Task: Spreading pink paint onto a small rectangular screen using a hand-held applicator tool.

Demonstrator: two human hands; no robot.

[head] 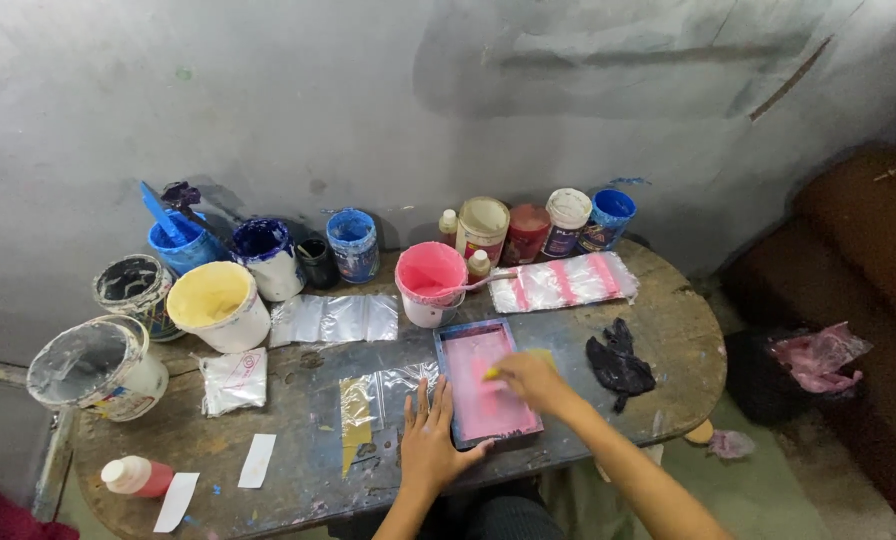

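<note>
Left hand spread flat bracing the frame; right hand pinching a squeegee. I'd pull evenly, firm pressure.

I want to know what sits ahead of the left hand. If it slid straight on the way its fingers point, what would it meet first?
The left hand lies flat, fingers pointing away toward the wall. First in line looks like the clear plastic bag at its fingertips, then probably the pink paint bucket; depth is uncertain.
</note>
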